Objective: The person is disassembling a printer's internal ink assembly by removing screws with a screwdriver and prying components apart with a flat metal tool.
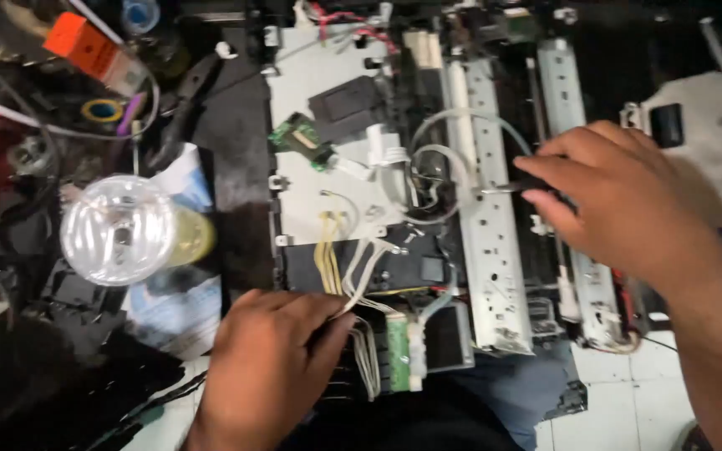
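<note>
An opened printer chassis [327, 209] lies in front of me, showing a grey metal plate, a green circuit board [298, 138], white metal rails [490, 242] and clear tubing [453, 179]. My right hand [620, 196] is closed on a screwdriver with a black handle [520, 179], its shaft pointing left over the rail. My left hand [273, 363] rests on the chassis's near edge, fingers curled over a bundle of white and yellow wires [353, 276].
A clear round plastic lid [117, 230] sits at the left over papers [181, 305]. Tools, tape rolls [102, 108] and an orange box [85, 43] crowd the far left. A grey cover panel [704, 138] lies at right. White floor tiles [620, 401] show below.
</note>
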